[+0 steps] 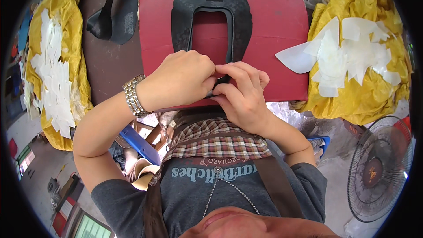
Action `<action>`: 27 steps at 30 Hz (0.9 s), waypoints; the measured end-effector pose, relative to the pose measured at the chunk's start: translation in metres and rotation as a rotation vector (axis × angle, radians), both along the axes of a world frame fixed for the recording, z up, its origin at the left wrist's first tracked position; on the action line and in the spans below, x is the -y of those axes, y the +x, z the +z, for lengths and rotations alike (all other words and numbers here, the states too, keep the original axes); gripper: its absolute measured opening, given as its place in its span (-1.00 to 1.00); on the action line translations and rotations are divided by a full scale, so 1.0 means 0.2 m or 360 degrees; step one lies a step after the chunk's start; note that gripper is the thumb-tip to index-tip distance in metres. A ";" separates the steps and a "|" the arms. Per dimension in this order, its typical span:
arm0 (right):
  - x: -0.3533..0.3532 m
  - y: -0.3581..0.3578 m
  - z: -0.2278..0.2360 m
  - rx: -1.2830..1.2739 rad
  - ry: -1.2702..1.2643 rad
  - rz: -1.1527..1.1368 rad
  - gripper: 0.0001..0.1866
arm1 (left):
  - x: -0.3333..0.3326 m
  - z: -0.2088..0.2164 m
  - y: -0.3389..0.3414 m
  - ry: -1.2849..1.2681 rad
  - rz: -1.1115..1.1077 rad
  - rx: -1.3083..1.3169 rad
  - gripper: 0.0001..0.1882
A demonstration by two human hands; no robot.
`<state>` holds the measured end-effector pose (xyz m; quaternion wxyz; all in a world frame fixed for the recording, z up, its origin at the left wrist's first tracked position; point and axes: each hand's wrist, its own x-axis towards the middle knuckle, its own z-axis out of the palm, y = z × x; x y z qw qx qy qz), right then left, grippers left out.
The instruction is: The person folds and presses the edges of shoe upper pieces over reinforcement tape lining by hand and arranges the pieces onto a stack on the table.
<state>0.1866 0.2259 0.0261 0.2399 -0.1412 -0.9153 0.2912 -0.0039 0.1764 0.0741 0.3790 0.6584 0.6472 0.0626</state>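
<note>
- Red board (277,31) atop a brown table (108,68), on my feed.
- Left hand (178,79) and right hand (244,94) pinch the near end of a black arched piece (240,17) lying on it.
- Outward: yellow sacks (372,4) bearing white scraps (332,64), either side.

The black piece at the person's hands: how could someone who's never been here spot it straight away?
Find the big red board at the picture's top centre; the black piece lies on it. It curves like a horseshoe around a long opening, its near end at the left hand and right hand. Unlike the dark loop left of the board, it has hands on it.
</note>
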 end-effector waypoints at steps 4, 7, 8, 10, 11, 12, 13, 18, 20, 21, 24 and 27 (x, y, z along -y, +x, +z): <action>0.00 0.00 -0.02 -0.0103 0.0037 -0.0035 -0.71 | 0.00 0.00 -0.03 -0.0093 0.0054 0.0165 -0.82; 0.00 -0.01 0.00 -0.0074 0.0044 0.0047 -0.65 | -0.02 0.01 -0.04 -0.0210 -0.0036 0.0171 -0.82; -0.01 -0.01 0.01 -0.0045 0.0010 0.0051 -0.65 | -0.02 0.00 -0.04 -0.0212 -0.0031 0.0172 -0.82; -0.01 -0.01 0.02 -0.0029 -0.0009 0.0065 -0.65 | -0.01 -0.02 -0.03 -0.0154 -0.0060 0.0091 -0.82; -0.01 -0.01 0.02 -0.0015 -0.0028 0.0076 -0.64 | 0.00 -0.02 -0.03 -0.0155 -0.0056 0.0093 -0.82; -0.01 -0.01 0.02 -0.0013 -0.0028 0.0078 -0.64 | 0.00 -0.02 -0.02 -0.0124 -0.0037 0.0075 -0.82; 0.00 0.00 0.01 -0.0019 -0.0052 0.0094 -0.64 | 0.01 -0.02 -0.02 -0.0093 -0.0017 0.0057 -0.82; 0.02 0.00 -0.02 -0.0062 -0.0138 -0.0014 -0.80 | 0.00 -0.02 -0.03 -0.0120 -0.0014 0.0082 -0.82; 0.01 0.00 -0.02 -0.0047 -0.0053 0.0068 -0.80 | -0.01 -0.02 -0.03 -0.0205 -0.0017 0.0115 -0.82; 0.00 0.00 -0.02 -0.0048 -0.0052 0.0072 -0.80 | -0.01 -0.03 -0.02 -0.0194 -0.0038 0.0088 -0.82; 0.00 0.01 -0.02 -0.0036 -0.0023 0.0086 -0.78 | 0.00 -0.02 0.01 -0.0091 -0.0008 0.0009 -0.82; 0.00 0.01 -0.01 -0.0012 -0.0042 0.0070 -0.77 | 0.04 -0.02 0.05 0.0026 0.0039 -0.0095 -0.82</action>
